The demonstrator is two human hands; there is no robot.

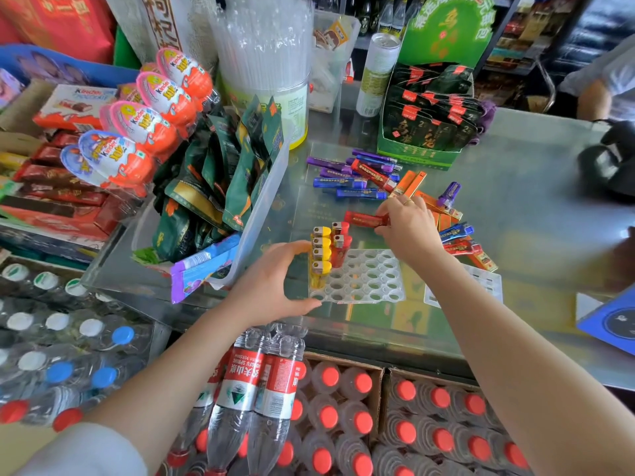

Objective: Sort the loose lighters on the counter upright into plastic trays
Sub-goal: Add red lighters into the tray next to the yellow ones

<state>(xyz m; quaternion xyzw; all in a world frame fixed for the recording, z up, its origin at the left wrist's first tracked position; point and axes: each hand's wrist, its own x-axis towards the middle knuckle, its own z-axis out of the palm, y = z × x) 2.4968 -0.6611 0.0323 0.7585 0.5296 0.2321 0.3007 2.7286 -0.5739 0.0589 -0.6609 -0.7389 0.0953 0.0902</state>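
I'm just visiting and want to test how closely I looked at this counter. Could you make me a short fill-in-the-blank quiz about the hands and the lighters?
1. The right hand holds a lighter whose colour is ____.
2. The left hand rests at the left edge of the clear plastic ____.
3. The lighters standing in the tray's leftmost column are coloured ____.
4. The tray's near rows of holes stand ____.

Missing words: red; tray; yellow; empty
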